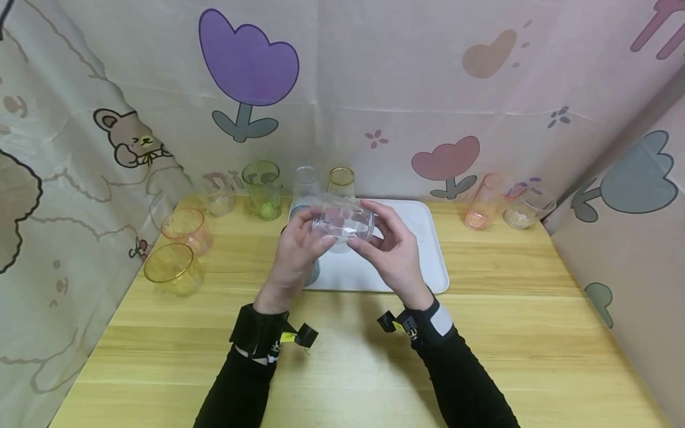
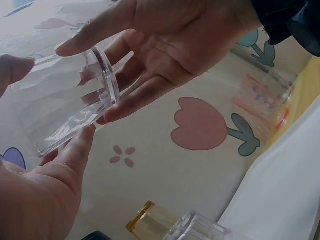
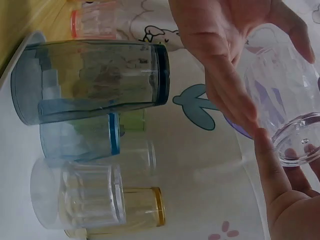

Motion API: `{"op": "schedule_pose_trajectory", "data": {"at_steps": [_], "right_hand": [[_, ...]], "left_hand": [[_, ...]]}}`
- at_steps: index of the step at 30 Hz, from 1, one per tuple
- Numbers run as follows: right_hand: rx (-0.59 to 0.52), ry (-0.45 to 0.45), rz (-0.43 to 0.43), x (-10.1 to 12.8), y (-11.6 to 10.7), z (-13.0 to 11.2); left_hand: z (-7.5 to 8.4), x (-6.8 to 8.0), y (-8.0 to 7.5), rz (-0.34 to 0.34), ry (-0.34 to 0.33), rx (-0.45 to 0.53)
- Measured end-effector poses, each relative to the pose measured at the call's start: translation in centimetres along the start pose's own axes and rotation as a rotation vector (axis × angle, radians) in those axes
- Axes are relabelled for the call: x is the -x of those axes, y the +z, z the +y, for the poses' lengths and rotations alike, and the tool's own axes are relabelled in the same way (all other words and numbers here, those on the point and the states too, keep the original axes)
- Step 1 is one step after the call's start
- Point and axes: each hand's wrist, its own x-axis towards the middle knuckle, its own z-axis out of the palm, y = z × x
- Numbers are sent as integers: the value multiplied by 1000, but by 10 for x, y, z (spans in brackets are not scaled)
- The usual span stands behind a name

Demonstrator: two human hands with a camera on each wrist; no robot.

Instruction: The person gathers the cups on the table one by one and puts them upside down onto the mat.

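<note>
Clear ribbed glass (image 1: 343,223): held on its side above the white tray (image 1: 423,249), at the centre of the head view, between both hands. Left hand (image 1: 293,252): at 8 o'clock of the glass, thumb and fingers (image 2: 75,150) curled round the glass's wall and rim. Right hand (image 1: 395,252): at 4 o'clock of the glass, fingers (image 2: 145,92) pressed against the thick base, thumb over the top; both hands grip the glass. White tray: lies on the wooden table (image 1: 508,333), at 12 o'clock of the forearms. On the tray's left part, as the right wrist view shows: a dark blue-grey glass (image 3: 90,80), a light blue glass (image 3: 80,135) and a clear ribbed tumbler (image 3: 75,195), close together. Just behind the tray, at 12 o'clock: a gold-rimmed glass (image 1: 341,181) and a tall clear glass (image 1: 306,184). At 10 o'clock of the tray: a green glass (image 1: 262,189), a small clear glass (image 1: 219,199), a pink glass (image 1: 187,229) and a yellow glass (image 1: 173,270), ranged along the table's left edge. At 2 o'clock of the tray: an orange glass (image 1: 484,202) and a short clear glass (image 1: 527,209), near the patterned curtain (image 1: 374,89).
</note>
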Motion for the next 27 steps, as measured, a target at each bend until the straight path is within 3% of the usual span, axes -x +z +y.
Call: {"op": "schedule_pose_trajectory", "data": {"at_steps": [8,12,17,22,27], "right_hand": [[0,-6,17,1,2,1],[2,-29,23,1,0,1],[10,-52,61,0,-4,-2],[59,-60,134,-2,-7,-3],[146,-83,174,-4,-12,-3]], "left_hand": [[3,1,-3,-17,-30,27],[5,0,-7,-22,-8,48],[16,-2,-15,10,58,64],[26,-4,-30,90,184,58],[32,-2,-48,199,290,-70]]}}
